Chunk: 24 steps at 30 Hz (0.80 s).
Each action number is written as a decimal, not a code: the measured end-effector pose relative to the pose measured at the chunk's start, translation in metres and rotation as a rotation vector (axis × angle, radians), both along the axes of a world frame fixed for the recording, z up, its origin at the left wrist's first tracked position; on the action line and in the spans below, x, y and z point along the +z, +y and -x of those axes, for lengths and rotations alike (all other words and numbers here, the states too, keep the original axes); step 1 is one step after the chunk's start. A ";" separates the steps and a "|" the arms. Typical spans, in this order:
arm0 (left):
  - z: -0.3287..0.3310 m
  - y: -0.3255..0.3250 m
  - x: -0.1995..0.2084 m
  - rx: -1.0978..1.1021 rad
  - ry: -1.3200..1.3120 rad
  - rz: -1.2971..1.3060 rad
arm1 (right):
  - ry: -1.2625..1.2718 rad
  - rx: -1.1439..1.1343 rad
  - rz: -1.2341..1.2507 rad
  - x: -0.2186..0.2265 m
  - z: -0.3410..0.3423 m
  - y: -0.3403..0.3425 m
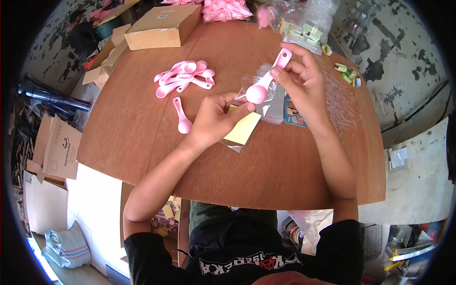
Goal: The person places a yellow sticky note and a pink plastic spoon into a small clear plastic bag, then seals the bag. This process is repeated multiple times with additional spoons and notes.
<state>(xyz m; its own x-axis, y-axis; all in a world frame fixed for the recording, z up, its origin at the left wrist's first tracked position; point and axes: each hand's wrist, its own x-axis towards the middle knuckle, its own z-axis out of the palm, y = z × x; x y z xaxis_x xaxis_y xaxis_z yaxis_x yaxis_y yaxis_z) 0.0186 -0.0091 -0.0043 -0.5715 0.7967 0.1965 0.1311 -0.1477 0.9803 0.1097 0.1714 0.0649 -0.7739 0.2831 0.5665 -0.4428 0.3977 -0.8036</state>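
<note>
A pink plastic measuring spoon (257,93) is held up at a tilt over the table between both hands. My right hand (304,83) pinches its holed handle between thumb and fingers. At the bowl end, my left hand (219,116) is closed, thumb against the bowl's lower edge and fingers partly hidden behind it. Below that hand is a yellow card (243,127) in a clear plastic bag. Another pink spoon (182,118) lies alone left of my left hand, with a pile of several pink spoons (184,78) beyond it.
Clear bags (273,107) and a blue printed card (293,113) lie under my right hand. Clear plastic strands (339,99) and small yellow-green packets (349,73) are at the right. A cardboard box (164,28) and bagged pink spoons (227,9) stand along the far edge.
</note>
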 end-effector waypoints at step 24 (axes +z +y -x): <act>-0.010 -0.007 0.017 -0.099 -0.007 -0.232 | 0.065 -0.081 -0.458 0.006 -0.014 -0.019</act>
